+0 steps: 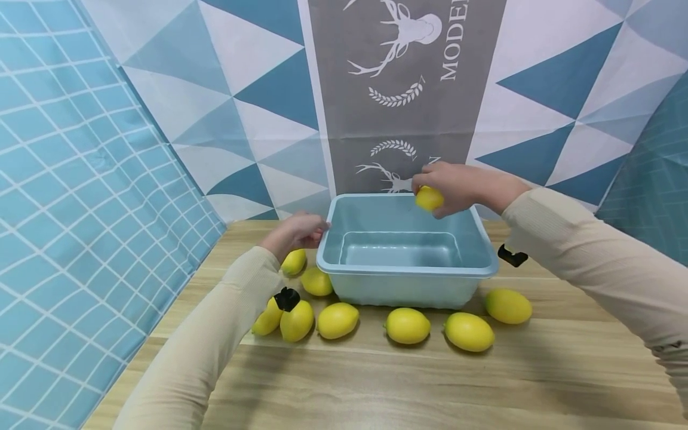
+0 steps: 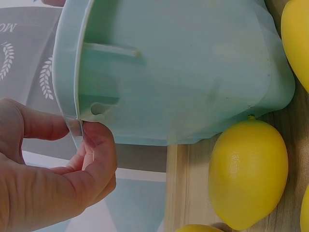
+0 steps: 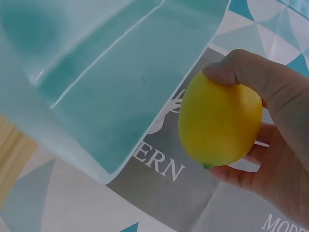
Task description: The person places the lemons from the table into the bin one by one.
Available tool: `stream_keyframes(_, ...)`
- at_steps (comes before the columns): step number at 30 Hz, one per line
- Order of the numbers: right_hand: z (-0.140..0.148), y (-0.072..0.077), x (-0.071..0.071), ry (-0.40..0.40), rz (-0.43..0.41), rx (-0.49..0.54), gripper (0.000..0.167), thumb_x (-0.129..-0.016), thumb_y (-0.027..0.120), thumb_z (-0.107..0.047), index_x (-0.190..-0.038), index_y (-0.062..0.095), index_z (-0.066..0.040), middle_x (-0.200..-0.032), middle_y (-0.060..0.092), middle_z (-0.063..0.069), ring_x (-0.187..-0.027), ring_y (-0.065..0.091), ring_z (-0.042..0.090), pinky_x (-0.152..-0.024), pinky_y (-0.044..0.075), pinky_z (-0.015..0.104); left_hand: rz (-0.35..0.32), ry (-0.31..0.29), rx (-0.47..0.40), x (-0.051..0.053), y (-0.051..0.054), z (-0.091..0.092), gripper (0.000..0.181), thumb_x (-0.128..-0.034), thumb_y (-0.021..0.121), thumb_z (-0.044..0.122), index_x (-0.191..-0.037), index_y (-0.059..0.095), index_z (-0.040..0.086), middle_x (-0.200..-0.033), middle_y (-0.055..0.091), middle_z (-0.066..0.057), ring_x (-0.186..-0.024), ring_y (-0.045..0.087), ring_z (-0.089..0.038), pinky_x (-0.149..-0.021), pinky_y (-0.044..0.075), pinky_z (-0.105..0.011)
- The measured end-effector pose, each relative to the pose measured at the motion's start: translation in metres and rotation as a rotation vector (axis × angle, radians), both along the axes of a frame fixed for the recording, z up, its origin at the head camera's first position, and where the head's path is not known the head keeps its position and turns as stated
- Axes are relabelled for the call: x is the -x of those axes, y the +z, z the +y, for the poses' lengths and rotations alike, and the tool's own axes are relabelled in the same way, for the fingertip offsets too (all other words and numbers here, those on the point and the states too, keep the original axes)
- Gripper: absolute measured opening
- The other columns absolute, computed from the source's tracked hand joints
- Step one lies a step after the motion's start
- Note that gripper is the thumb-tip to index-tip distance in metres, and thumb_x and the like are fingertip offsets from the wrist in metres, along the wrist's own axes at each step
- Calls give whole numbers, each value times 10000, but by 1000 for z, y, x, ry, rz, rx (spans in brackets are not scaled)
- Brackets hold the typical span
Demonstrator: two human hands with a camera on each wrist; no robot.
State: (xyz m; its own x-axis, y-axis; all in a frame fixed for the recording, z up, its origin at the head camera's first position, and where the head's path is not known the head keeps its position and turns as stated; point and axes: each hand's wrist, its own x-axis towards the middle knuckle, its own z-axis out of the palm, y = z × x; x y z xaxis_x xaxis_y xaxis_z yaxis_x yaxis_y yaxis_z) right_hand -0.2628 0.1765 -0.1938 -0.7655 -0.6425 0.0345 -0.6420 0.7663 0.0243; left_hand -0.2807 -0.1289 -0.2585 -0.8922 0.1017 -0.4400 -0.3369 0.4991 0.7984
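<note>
The left hand (image 1: pixel 300 229) pinches the left rim of the blue basin (image 1: pixel 405 288) while the right hand (image 1: pixel 454 184), its grip curled round a lemon (image 1: pixel 429 199), apparently hangs above the rear rim, near the far edge of the tabletop (image 1: pixel 376 385).

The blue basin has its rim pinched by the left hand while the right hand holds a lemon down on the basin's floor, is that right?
Not quite: the right hand holds the lemon up in the air, not down in the blue basin, as the right wrist view shows. The left hand does pinch its rim.
</note>
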Motion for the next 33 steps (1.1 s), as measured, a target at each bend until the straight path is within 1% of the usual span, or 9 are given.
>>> stream_keyframes(5, -8, -1, 6, -13, -17, -15, 433, -725, 774, -89, -1121, 603, -114, -1040, 587, 108, -932, 535, 268, -843, 532, 442, -6, 15, -20, 1, -1, 0, 355, -967, 500, 123, -1290, 474, -20, -973, 485, -66, -548, 422, -67, -602, 473, -153)
stream_keyframes(8, -14, -2, 9, 3, -23, -14, 411, -728, 758, -87, -1108, 601, -112, -1033, 579, 111, -930, 520, 270, -814, 512, 435, -9, 26, -33, 1, -2, 0, 360, -970, 497, 122, -1298, 467, -25, -955, 481, -64, -539, 419, -63, -586, 467, -150)
stream_keyframes(14, -22, -6, 15, 26, -50, -12, 401, -739, 744, -81, -1106, 585, -104, -1044, 567, 116, -953, 503, 276, -816, 497, 435, -15, 38, -42, 1, -4, -1, 371, -973, 495, 119, -1314, 456, -25, -977, 483, -71, -542, 422, -63, -568, 467, -144)
stream_keyframes(18, -25, -11, 20, 33, -75, 2, 395, -741, 737, -74, -1101, 578, -107, -1056, 566, 115, -970, 499, 276, -835, 495, 439, -16, 45, -56, 1, -5, 0, 371, -969, 498, 108, -1310, 457, -30, -985, 481, -76, -550, 428, -70, -583, 472, -154)
stream_keyframes(26, -29, -23, 29, 24, -120, 31, 412, -743, 728, -62, -1125, 580, -106, -1087, 566, 119, -995, 503, 281, -881, 493, 454, -20, 47, -41, 0, -4, 1, 368, -971, 497, 118, -1305, 461, -33, -1023, 489, -87, -560, 432, -83, -580, 463, -160)
stream_keyframes(29, -29, -28, 34, 33, -124, 29, 408, -740, 724, -54, -1119, 579, -99, -1099, 567, 116, -1009, 493, 289, -885, 484, 456, -13, 43, -32, 0, -3, 2, 355, -970, 498, 118, -1291, 469, -30, -1025, 483, -84, -578, 435, -88, -577, 461, -158)
stream_keyframes(33, -31, -36, 39, 43, -152, 17, 396, -743, 720, -48, -1112, 584, -89, -1100, 575, 109, -1021, 480, 290, -894, 461, 449, -6, 40, -25, -1, -1, 3, 348, -967, 506, 121, -1281, 477, -26, -1022, 482, -81, -599, 436, -94, -594, 467, -160)
